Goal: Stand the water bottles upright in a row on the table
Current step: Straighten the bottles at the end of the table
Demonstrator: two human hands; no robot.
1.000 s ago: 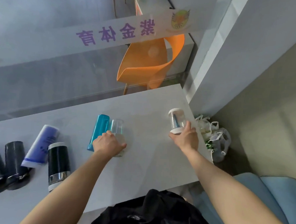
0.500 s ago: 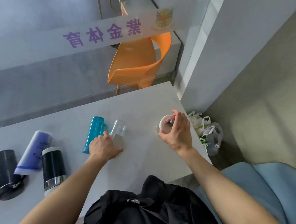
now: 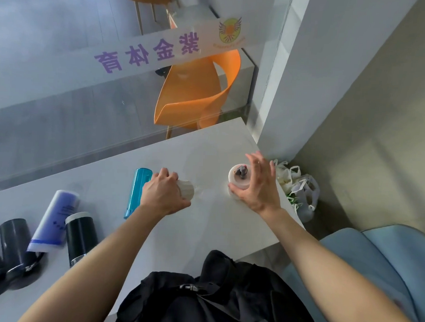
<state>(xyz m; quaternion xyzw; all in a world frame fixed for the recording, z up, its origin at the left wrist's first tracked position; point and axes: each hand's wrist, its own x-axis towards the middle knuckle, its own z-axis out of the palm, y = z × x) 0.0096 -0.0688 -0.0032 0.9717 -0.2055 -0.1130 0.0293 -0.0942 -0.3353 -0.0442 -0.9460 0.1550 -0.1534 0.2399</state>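
A black bag (image 3: 213, 306) lies nearest, at 6 o'clock, overlapping the near edge of the grey table (image 3: 202, 234). At 8 o'clock, four bottles lie on their sides: two dark bottles (image 3: 7, 246) side by side at the left margin, a lavender bottle (image 3: 55, 219) and a black bottle with a white band (image 3: 80, 235) just beside it. Toward 11 o'clock of centre, the left hand (image 3: 164, 195) closes over a clear bottle with a ribbed white cap (image 3: 186, 189); a teal bottle (image 3: 137, 191) lies just left of that hand. At 1 o'clock, the right hand (image 3: 257, 185) cups a short upright white-lidded bottle (image 3: 240, 178), thumb at its base, fingers spread loosely. Plastic bags (image 3: 301, 190) sit beyond the table's right edge; an orange chair (image 3: 198, 91) stands at 12 o'clock behind glass.
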